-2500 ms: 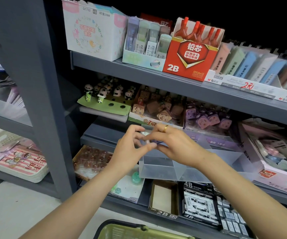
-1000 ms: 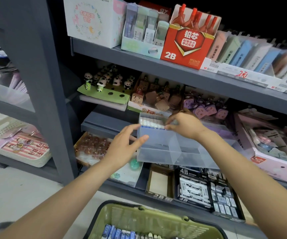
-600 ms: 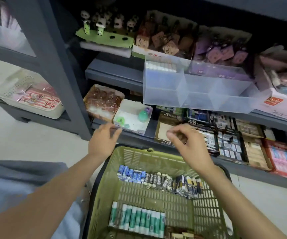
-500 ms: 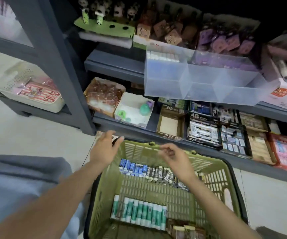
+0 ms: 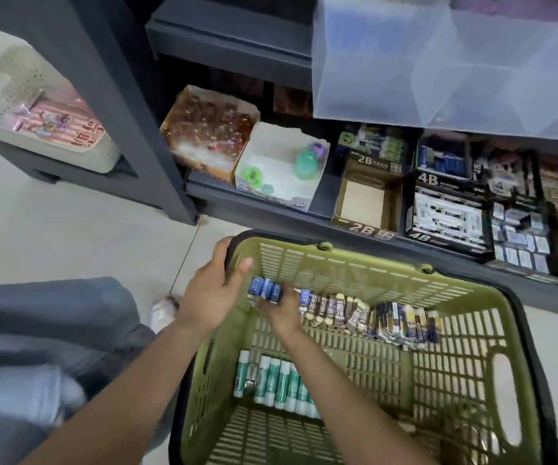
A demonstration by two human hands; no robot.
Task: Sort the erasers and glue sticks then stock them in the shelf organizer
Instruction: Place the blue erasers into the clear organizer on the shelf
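We see both hands down in the olive-green slatted plastic shopping basket (image 5: 455,391) standing on the pale floor before the dark grey shelving. Our left hand (image 5: 209,297) sits at the basket's near-left corner, fingers curved over the black rim and thumb pointing inward beside the goods. Our right hand (image 5: 279,312) pinches a small cluster of blue-wrapped erasers (image 5: 266,290), lifted a little above the left end of the long row of brown- and navy-sleeved erasers (image 5: 368,317) that runs across the basket floor. Nearer us, a row of white glue sticks with green labels (image 5: 276,382) lies side by side, partly hidden by the right forearm. Above, the translucent frosted plastic divided shelf organizer (image 5: 452,68) rests on a shelf; its contents cannot be made out from this angle.
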